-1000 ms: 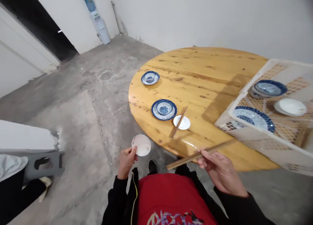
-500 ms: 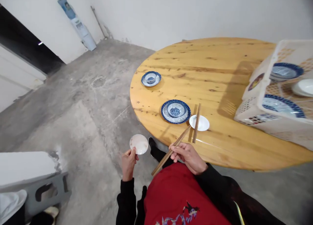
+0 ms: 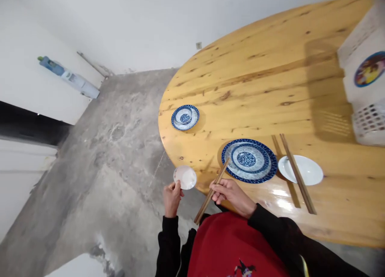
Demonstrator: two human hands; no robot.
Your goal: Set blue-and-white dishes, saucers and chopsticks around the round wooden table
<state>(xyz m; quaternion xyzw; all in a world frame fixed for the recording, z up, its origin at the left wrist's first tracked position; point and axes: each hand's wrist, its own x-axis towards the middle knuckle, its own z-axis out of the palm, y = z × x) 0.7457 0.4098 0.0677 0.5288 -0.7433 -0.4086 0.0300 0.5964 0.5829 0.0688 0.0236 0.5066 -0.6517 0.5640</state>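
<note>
From where I stand, the head view has the person's left hand (image 3: 172, 198) low, just left of the middle of the frame, its thumb and fingers pinching the near rim of a small round white dish (image 3: 186, 177) tilted up at the edge of a round, varnished yellow wooden table (image 3: 255, 72). Right of it, the right hand (image 3: 233, 194) has thumb and fingertips closed around a pair of brown wooden chopsticks (image 3: 207, 202), slanting from lower left to upper right. Their upper tips overlap the rim of a blue-and-white patterned round plate (image 3: 272, 168); whether they touch it I cannot tell. A blue-and-white bowl (image 3: 246, 158) sits in that plate. Just beside it, right of the middle, a second white dish (image 3: 311, 172) lies on the table, with another pair of brown chopsticks (image 3: 290, 154) across its left part. Farther up the table, near its left edge, a smaller-looking blue-and-white plate (image 3: 197, 114) bears a bowl of the same pattern (image 3: 184, 115). A white plastic basket (image 3: 351, 60) stands at the right edge of the frame, and a blue-and-white water dispenser (image 3: 72, 78) shows at upper left
</note>
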